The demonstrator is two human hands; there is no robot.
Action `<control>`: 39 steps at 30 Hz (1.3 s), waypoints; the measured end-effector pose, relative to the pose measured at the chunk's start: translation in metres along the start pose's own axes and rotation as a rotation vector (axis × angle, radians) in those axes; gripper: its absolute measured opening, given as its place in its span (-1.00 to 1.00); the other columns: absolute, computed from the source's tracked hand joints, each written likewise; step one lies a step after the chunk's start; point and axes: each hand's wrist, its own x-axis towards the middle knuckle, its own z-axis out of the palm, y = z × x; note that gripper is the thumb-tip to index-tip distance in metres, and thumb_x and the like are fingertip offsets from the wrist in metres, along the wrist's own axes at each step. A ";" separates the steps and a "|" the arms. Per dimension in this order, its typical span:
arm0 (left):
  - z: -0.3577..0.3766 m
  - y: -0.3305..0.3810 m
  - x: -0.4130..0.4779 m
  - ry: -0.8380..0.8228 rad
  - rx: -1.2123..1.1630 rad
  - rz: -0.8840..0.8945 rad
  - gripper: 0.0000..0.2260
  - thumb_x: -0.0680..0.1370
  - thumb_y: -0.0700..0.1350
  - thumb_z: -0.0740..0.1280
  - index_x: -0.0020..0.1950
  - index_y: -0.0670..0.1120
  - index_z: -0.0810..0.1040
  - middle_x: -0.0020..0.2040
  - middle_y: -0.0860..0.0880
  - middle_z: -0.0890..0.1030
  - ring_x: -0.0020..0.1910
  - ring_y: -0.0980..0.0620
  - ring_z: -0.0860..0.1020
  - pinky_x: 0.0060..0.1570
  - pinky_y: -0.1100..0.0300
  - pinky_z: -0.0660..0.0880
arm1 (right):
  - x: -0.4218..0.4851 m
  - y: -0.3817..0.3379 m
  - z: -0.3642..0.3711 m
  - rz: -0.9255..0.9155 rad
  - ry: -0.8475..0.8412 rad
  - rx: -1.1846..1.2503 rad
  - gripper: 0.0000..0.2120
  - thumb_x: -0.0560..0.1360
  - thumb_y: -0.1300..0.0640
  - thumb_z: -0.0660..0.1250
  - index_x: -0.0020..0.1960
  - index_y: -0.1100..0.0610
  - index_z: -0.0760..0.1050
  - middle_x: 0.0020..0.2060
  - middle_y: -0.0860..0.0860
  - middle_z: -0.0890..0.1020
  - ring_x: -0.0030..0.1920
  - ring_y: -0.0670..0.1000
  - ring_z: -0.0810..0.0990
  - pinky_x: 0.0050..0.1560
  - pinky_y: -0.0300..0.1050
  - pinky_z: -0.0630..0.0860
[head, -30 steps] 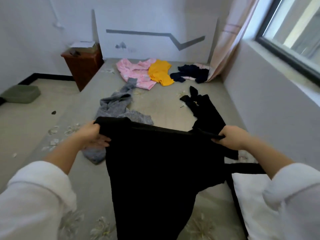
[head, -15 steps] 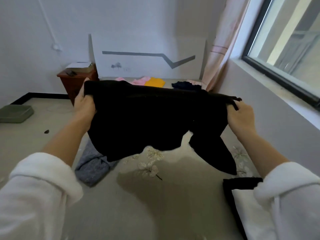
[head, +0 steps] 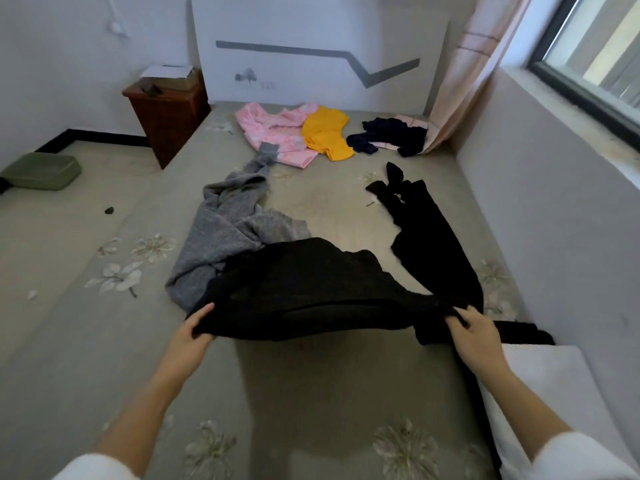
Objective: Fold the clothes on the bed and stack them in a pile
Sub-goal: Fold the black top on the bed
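1. So the black garment (head: 311,289) is spread wide across the middle of the bed (head: 311,410). Its near edge is held a little off the flowery sheet, and there's a shadow under it
2. The left hand (head: 194,336) pinches the near-left corner, thumb on top and the other fingers tucked under the cloth. The right hand (head: 476,336) is clamped on the near-right corner with its fingers curled over the edge. The hands are well apart, with the cloth stretched between them
3. A grey sweater (head: 228,233) lies crumpled just behind on the left, and its lower end disappears under the far side of the black garment
4. On the right there's a second black piece (head: 426,230) lying lengthwise. Its near end runs into the held one, and honestly I can't tell where one stops
5. Up by the headboard there's a pink top (head: 277,133), a yellow top (head: 325,133) overlapping its right side, and a dark navy bundle (head: 391,135) beside the curtain (head: 464,81)
6. A white pillow (head: 540,375) sits at the near right, next to the right forearm. A wooden nightstand (head: 169,116) stands left of the bed's head, and a green tub (head: 41,169) is on the floor
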 end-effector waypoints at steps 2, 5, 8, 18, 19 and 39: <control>0.005 -0.028 -0.007 -0.080 -0.155 -0.234 -0.47 0.54 -0.39 0.19 0.43 0.07 0.37 0.26 0.00 0.42 0.16 -0.06 0.44 0.05 0.02 0.42 | -0.016 0.023 0.019 0.067 -0.143 -0.069 -0.74 0.60 0.22 0.22 0.22 0.14 0.58 0.10 0.05 0.54 0.18 0.17 0.51 -0.04 -0.16 0.32; 0.021 -0.055 -0.020 -0.091 -0.470 -0.435 -0.41 0.50 -0.39 0.13 0.47 0.05 0.29 0.19 -0.04 0.46 0.11 -0.08 0.46 0.07 -0.08 0.44 | -0.038 0.053 0.044 0.133 -0.378 -0.181 -0.69 0.61 0.19 0.19 0.32 0.07 0.51 0.27 0.06 0.47 0.35 0.12 0.40 0.03 -0.25 0.29; 0.044 -0.076 -0.030 -0.044 -0.563 -0.548 -0.43 0.53 -0.35 0.14 0.50 0.00 0.23 0.25 -0.12 0.43 0.18 -0.15 0.46 0.12 -0.08 0.41 | -0.062 0.080 0.062 0.159 -0.537 -0.343 -0.65 0.62 0.18 0.14 0.39 0.07 0.43 0.39 0.08 0.38 0.45 0.08 0.27 0.26 -0.19 0.29; 0.063 -0.202 -0.043 0.097 -0.177 -0.715 -0.55 0.50 -0.49 0.13 0.31 -0.16 0.45 0.24 -0.27 0.49 0.04 -0.19 0.49 0.08 -0.05 0.47 | -0.132 0.129 0.102 0.235 -0.866 -0.625 -0.58 0.61 0.10 0.13 0.46 0.06 0.32 0.37 0.08 0.40 0.35 0.10 0.38 0.30 -0.13 0.34; 0.063 -0.211 -0.047 0.108 -0.124 -0.731 -0.59 0.51 -0.47 0.13 0.30 -0.20 0.46 0.18 -0.27 0.53 -0.01 -0.18 0.51 0.02 -0.03 0.48 | -0.139 0.135 0.106 0.264 -0.920 -0.617 -0.58 0.60 0.10 0.14 0.46 0.09 0.32 0.38 0.10 0.39 0.35 0.10 0.39 0.30 -0.15 0.34; 0.341 -0.188 -0.088 -0.524 0.919 0.371 -0.41 0.64 0.11 0.06 0.55 0.06 -0.21 0.53 -0.02 -0.33 0.49 0.00 -0.35 0.46 0.12 -0.24 | -0.044 0.225 0.139 0.407 -0.126 -0.392 -0.29 0.48 -0.06 0.37 0.46 0.22 0.16 0.37 0.18 0.27 0.34 0.18 0.32 0.26 0.06 0.36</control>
